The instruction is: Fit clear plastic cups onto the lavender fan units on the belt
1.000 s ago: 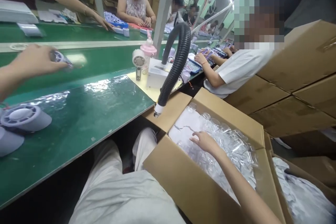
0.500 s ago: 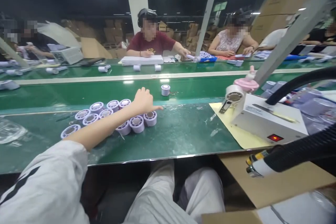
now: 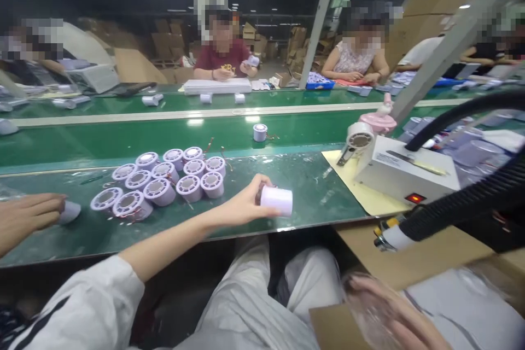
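Observation:
My left hand (image 3: 260,199) grips a pale purple cylindrical fan housing (image 3: 277,200) by its end, tipped on its side above the table's front edge. To the left, several similar fan housings (image 3: 159,190) stand grouped on the green table, with round grilles facing up and thin wires beside some. Low on the right, my right hand (image 3: 397,311) is blurred by motion, its fingers around a piece of clear plastic (image 3: 369,311) over an open cardboard box (image 3: 334,328). The exact shape of that plastic is unclear.
Another person's hand (image 3: 35,216) touches a purple housing (image 3: 69,211) at far left. One housing (image 3: 260,132) stands on the green belt (image 3: 197,134). A white machine (image 3: 410,175) with a lit red switch and black hoses (image 3: 459,216) occupy the right. Co-workers sit opposite.
My left hand has come back from the group towards the front edge, now with a fan housing. My right hand has entered at lower right, and another person's hand at far left.

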`<state>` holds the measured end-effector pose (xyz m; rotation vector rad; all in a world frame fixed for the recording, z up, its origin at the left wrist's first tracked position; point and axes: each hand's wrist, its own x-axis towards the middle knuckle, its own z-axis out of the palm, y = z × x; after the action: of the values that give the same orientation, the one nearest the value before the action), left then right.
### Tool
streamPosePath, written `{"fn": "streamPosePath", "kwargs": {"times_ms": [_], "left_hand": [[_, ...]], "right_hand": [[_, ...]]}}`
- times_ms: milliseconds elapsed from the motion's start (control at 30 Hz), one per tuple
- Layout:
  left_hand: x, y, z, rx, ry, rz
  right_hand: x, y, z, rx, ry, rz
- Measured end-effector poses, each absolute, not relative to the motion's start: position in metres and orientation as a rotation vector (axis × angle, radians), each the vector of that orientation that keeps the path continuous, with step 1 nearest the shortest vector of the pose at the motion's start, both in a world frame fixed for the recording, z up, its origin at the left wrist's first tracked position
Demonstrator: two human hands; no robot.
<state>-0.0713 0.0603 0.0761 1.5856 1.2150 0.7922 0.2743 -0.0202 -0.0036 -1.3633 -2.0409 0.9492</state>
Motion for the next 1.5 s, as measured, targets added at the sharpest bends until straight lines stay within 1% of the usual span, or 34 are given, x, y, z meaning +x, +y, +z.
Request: {"fn": "streamPosePath", "kwargs": {"times_ms": [33,100,167,200,300,400,467,567,667,767,867,967,1033,1067,1167,1200,1267,1400,1500], "left_hand": [[-0.061,0.053,0.067,1.32,1.062,0.864],[-0.041,0.041,0.048,0.89,0.896,0.867],[-0.024,0.032,0.031,0.659,0.811,0.799],[-0.017,0.029,0.024,0.639,0.774,0.77],[-0.01,0.022,0.015,0.861,0.662,0.68],[-0.016,0.021,0.021,1.402,0.632,0.487],[-0.021,0.022,0.028,1.757,0.641,0.382],[-0.025,0.021,0.034,2.006,0.663,0.313],[-0.024,0.016,0.035,2.056,0.682,0.296],[-0.023,0.012,0.034,2.056,0.679,0.322],[-0.024,0.01,0.035,2.051,0.653,0.331],[-0.026,0.01,0.037,2.073,0.677,0.321],[-0.027,0.01,0.037,2.084,0.695,0.343],[-0.028,0.01,0.037,2.081,0.691,0.365],[-0.029,0.01,0.037,2.069,0.713,0.425],[-0.029,0.009,0.037,2.071,0.752,0.42],[-0.029,0.008,0.037,2.078,0.842,0.387],[-0.028,0.007,0.038,2.095,0.888,0.356],[-0.028,0.009,0.038,2.105,0.829,0.343]], "right_hand": [[0.267,-0.027,0.0,-1.368,-2.058,0.942],[0.25,-0.034,0.011,-1.333,-2.145,0.868],[0.231,-0.033,0.021,-1.28,-2.247,0.723],[0.224,-0.03,0.025,-1.268,-2.274,0.637],[0.21,-0.023,0.036,-1.323,-2.317,0.446],[0.203,-0.021,0.044,-1.433,-2.399,0.417],[0.201,-0.019,0.049,-1.455,-2.481,0.523],[0.201,-0.016,0.05,-1.415,-2.46,0.802],[0.203,-0.014,0.047,-1.374,-2.313,0.964],[0.204,-0.014,0.044,-1.345,-2.25,0.98],[0.203,-0.017,0.042,-1.362,-2.306,0.899],[0.203,-0.02,0.042,-1.368,-2.405,0.695],[0.204,-0.022,0.042,-1.347,-2.408,0.636],[0.204,-0.023,0.042,-1.333,-2.381,0.677],[0.206,-0.026,0.042,-1.244,-2.25,0.944],[0.206,-0.026,0.041,-1.23,-2.225,0.978],[0.205,-0.028,0.039,-1.251,-2.239,0.891],[0.201,-0.028,0.034,-1.268,-2.391,0.465],[0.203,-0.027,0.033,-1.222,-2.461,0.236]]}}
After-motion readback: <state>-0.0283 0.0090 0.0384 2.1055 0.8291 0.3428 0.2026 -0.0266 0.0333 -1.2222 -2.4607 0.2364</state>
